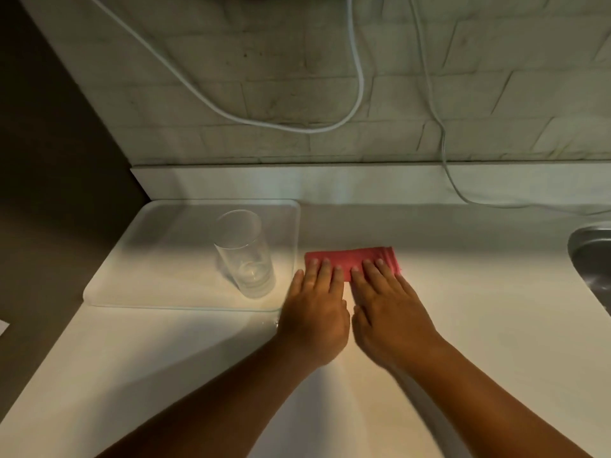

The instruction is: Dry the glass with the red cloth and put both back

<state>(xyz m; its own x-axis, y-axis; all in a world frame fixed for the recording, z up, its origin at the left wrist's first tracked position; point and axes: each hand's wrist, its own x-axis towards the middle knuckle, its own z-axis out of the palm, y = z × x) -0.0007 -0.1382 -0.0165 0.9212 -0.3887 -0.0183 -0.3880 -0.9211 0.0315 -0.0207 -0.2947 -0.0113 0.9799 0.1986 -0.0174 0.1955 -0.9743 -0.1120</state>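
A tall clear glass [244,252] stands upright on a white tray [139,259] at the left of the counter. To the right of the tray a folded red cloth [360,257] lies flat on the white counter. My left hand [317,302] and my right hand [386,305] rest side by side, palms down, with their fingertips pressing on the near half of the cloth. Neither hand grips anything. The glass stands apart from both hands, a little left of my left hand.
A steel sink [591,262] cuts into the counter at the right edge. White cables [360,81] hang along the tiled wall behind. A dark cabinet side [49,143] rises at the left.
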